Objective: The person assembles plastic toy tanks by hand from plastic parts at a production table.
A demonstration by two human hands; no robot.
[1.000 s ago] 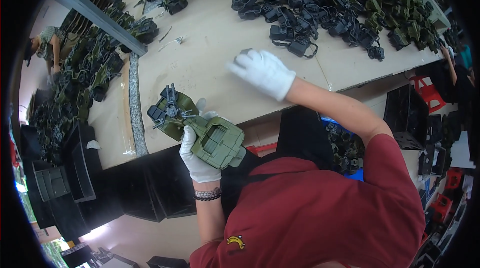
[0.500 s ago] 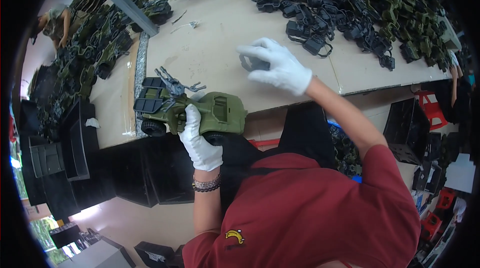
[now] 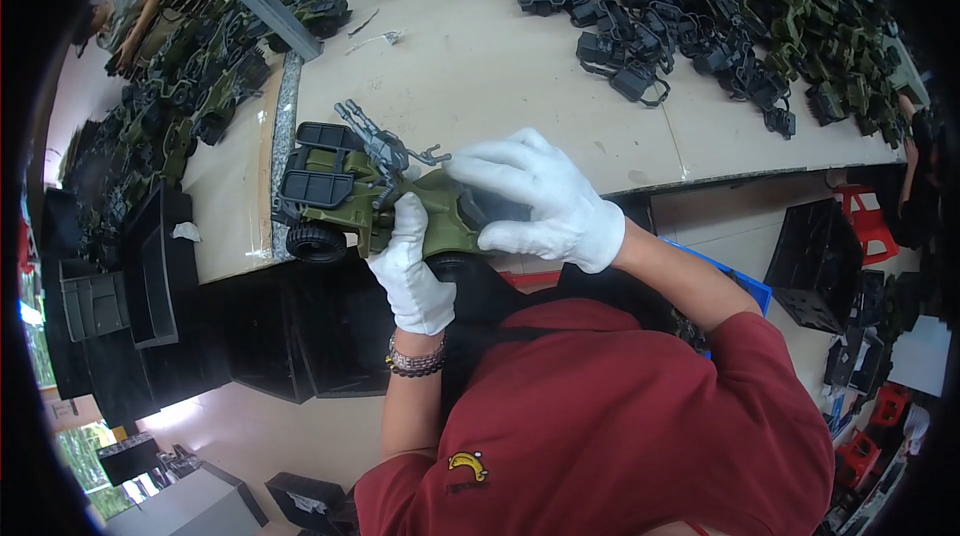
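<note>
An olive-green toy military vehicle (image 3: 340, 186) with black wheels and a grey gun mount is held over the near edge of the beige workbench (image 3: 480, 66). My left hand (image 3: 410, 266), in a white glove, grips the vehicle's body from below. My right hand (image 3: 540, 201), also gloved in white, presses a dark part onto the vehicle's right end. A bead bracelet sits on my left wrist.
A heap of black and green toy parts (image 3: 720, 16) covers the far right of the bench. More green vehicles (image 3: 210, 66) lie on the table at left. Black crates (image 3: 150, 256) stand below at left, red and black bins (image 3: 860, 226) at right.
My right hand has come back from the bench with a dark part and now meets the vehicle. My left hand has turned the vehicle so its wheels and rear rack show.
</note>
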